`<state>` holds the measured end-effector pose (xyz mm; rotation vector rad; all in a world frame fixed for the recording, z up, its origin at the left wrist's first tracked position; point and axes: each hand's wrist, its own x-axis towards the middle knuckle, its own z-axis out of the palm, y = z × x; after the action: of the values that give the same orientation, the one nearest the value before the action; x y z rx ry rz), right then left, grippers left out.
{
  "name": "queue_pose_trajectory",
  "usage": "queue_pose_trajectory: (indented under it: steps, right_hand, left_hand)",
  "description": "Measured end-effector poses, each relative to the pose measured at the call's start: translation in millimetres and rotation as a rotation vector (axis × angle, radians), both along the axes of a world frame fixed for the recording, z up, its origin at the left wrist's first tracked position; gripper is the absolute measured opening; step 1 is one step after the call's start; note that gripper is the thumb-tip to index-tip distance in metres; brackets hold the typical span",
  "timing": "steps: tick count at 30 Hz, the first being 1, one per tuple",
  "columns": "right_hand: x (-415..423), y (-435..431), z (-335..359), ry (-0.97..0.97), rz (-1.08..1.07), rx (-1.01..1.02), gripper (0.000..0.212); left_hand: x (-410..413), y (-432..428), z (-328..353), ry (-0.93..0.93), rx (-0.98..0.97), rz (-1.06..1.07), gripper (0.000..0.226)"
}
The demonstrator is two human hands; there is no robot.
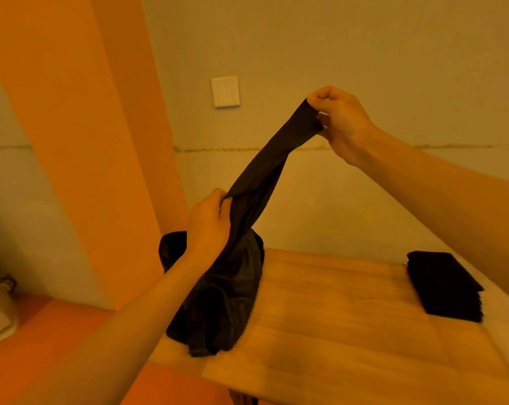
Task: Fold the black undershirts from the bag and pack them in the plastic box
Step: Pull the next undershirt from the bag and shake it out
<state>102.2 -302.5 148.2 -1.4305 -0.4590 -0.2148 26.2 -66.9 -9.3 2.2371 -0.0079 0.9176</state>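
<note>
— Head view: where does the black undershirt [262,176] sit against the grip?
— Your right hand [342,124] pinches its top end, right of centre and high in the frame. Your left hand [209,226] grips it lower, mid-frame. The cloth runs taut between them, then drops to the dark bag [241,290] on the table's [335,323] left corner.
— Anything else?
— A stack of folded black undershirts [443,287] lies at the table's right edge, well apart from both hands.
</note>
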Motion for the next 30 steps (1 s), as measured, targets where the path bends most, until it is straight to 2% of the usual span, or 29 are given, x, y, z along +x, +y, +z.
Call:
queue_pose_trajectory:
  steps: [7,11,20,22,24,25,28,29,30]
  right_hand:
    - [0,-58,34,0.022,-0.076,0.143,0.016]
    - [0,-78,63,0.067,-0.09,0.329,0.011]
    - [0,-112,107,0.073,-0.072,0.376,0.009]
    - [-5,-109,104,0.077,-0.107,0.215,0.008]
    - [-9,-106,91,0.078,-0.084,-0.071,0.004]
    - [-10,-106,80,0.079,-0.009,-0.224,0.007]
    - [-10,-107,41,0.112,0.338,-0.582,0.052]
    - [-11,-107,27,0.123,0.385,-0.667,0.052]
    - [-11,-108,14,0.122,0.355,-0.747,0.044]
  left_hand:
    - [7,-55,65,-0.014,-0.263,-0.138,0.027]
    - [16,-78,119,0.052,-0.577,-0.336,0.023]
    - [25,-108,197,-0.053,-0.78,-0.552,0.019]
    - [26,-117,209,-0.063,-0.794,-0.67,0.018]
    - [29,-130,214,-0.026,-0.791,-0.772,0.019]
    - [29,-138,211,0.001,-0.766,-0.809,0.019]
    - [26,-158,186,0.088,-0.645,-0.874,0.022]
    - [25,-161,173,0.117,-0.598,-0.87,0.022]
    - [24,-164,158,0.145,-0.574,-0.865,0.022]
